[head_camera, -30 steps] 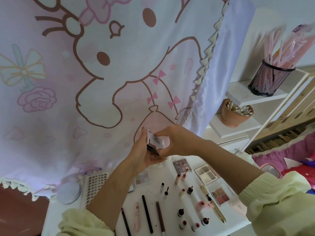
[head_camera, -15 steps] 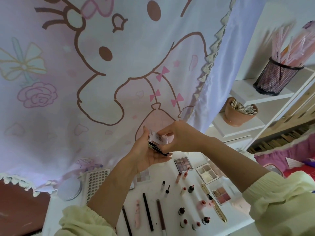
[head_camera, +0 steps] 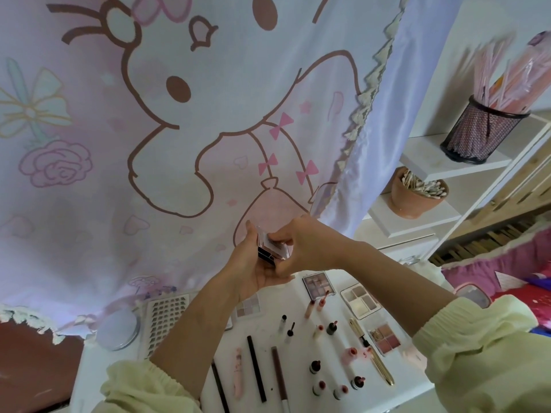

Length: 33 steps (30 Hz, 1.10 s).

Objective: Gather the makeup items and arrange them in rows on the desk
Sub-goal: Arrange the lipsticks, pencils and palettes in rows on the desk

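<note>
A: Where is the piece in hand?

B: Raised above the tabletop (head_camera: 301, 350), not set down. The left hand (head_camera: 253, 269) cups a small compact (head_camera: 272, 247), fingers curled beneath it and thumb up its far side. The right hand (head_camera: 304, 248) pinches its top edge from above. Whether the lid is open or closed, I cannot tell.

A: How far along would you put the job?

B: Well along, I'd judge. Nearest the edge, the pencils (head_camera: 256, 368) lie side by side with a pink tube (head_camera: 237, 374). To their right are the small bottles (head_camera: 314, 366) in loose lines, beside a gold pen (head_camera: 376, 360). Beyond those come the lip tubes (head_camera: 310, 307), then four palettes (head_camera: 360, 302) spread toward the back. The rows are a bit ragged, and the compact has no place yet. The palette row seems the likely spot.

A: Any containers?

B: At the back left of the tabletop there's a perforated tray (head_camera: 167, 314). I can't tell whether anything sits in its holes. A round disc (head_camera: 117, 332) lies beside it. Farther off, on the shelves (head_camera: 417, 222), a clay pot (head_camera: 411, 201) is full of cotton swabs (head_camera: 423, 186). Higher up, a black mesh cup (head_camera: 480, 135) holds pink wrapped sticks (head_camera: 501, 73), which are blurred.
</note>
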{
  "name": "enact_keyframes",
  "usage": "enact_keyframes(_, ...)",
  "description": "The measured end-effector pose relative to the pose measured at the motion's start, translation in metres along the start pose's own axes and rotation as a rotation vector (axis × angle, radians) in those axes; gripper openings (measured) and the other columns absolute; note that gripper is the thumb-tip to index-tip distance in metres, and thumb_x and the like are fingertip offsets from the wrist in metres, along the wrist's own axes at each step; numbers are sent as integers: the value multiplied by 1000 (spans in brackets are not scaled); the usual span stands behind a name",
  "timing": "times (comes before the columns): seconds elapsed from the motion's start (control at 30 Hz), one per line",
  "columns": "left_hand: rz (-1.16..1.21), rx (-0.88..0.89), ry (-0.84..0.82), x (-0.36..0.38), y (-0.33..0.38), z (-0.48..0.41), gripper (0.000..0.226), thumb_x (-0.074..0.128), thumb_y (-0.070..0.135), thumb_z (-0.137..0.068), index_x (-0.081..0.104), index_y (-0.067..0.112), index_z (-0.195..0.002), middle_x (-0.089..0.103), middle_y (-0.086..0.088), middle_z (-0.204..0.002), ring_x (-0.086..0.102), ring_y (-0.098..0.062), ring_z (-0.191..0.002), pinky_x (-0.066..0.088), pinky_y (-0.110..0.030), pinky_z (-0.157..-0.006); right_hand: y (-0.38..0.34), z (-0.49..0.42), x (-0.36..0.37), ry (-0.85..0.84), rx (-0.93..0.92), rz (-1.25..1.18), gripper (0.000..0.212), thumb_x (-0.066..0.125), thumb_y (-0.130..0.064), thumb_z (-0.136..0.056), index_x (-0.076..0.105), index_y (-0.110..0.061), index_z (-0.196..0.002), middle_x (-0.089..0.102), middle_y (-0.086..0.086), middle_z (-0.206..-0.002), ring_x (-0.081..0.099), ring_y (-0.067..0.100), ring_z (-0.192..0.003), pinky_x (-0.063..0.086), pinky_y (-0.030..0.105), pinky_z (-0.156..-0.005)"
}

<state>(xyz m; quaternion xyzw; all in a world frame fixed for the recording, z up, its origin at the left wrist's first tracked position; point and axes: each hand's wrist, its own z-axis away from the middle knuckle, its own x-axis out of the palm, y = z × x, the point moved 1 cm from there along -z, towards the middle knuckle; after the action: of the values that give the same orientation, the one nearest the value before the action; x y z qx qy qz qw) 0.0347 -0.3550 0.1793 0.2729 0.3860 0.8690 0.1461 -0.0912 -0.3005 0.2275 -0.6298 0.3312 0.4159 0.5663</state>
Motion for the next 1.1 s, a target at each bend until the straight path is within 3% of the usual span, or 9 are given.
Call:
enact_keyframes(0.17, 27, -1, -12, -5, -1, -2, 74, 16, 66, -94, 60, 11, -118, 68, -21, -113, 67, -36, -101, 55, -53, -84, 1, 0, 3, 9, -19, -50, 31, 70, -26, -70, 50, -5, -61, 28, 1, -51, 21, 14, -52, 22, 29, -51)
enact_keyframes(0.4, 15, -11, -47, -6, -4, -1, 79, 14, 67, -93, 58, 7, -122, 71, -22, -99, 72, -34, -82, 59, -45, -73, 2, 0, -3, -28, 4, -84, 38, 73, -27, -76, 43, -26, -52, 28, -4, -50, 24, 13, -51, 23, 24, -52)
enact_keyframes(0.57, 2, -16, -94, -2, -1, 3, 74, 15, 66, -94, 62, 12, -110, 72, -19, -99, 72, -33, -85, 59, -45, -73, 8, 0, 0, -14, 28, -28, 31, 77, -40, -72, 62, -13, -70, 55, 5, -59, 42, 17, -52, 42, 38, -57)
enact_keyframes(0.7, 15, -2, -121, -1, -1, 6, 72, 16, 65, -94, 63, 11, -105, 73, -18, -92, 71, -34, -81, 58, -46, -75, 7, 2, -3, -7, 20, -33, 33, 76, -44, -72, 65, -13, -74, 60, 6, -63, 47, 21, -56, 43, 41, -59)
enact_keyframes(0.97, 8, 27, -158, 0, -5, 8, 70, 15, 64, -95, 62, 13, -107, 74, -15, -92, 68, -34, -88, 60, -41, -64, -1, 10, -12, -13, 33, -54, 30, 79, -45, -72, 71, -19, -85, 67, -5, -72, 60, 12, -62, 50, 35, -63)
enact_keyframes(1.1, -1, 31, -175, -3, -6, 7, 68, 15, 63, -95, 61, 15, -106, 74, -14, -89, 71, -33, -82, 60, -40, -62, -4, 12, -13, 0, 28, -57, 29, 80, -42, -73, 71, -18, -87, 66, -6, -71, 57, 10, -60, 45, 29, -59)
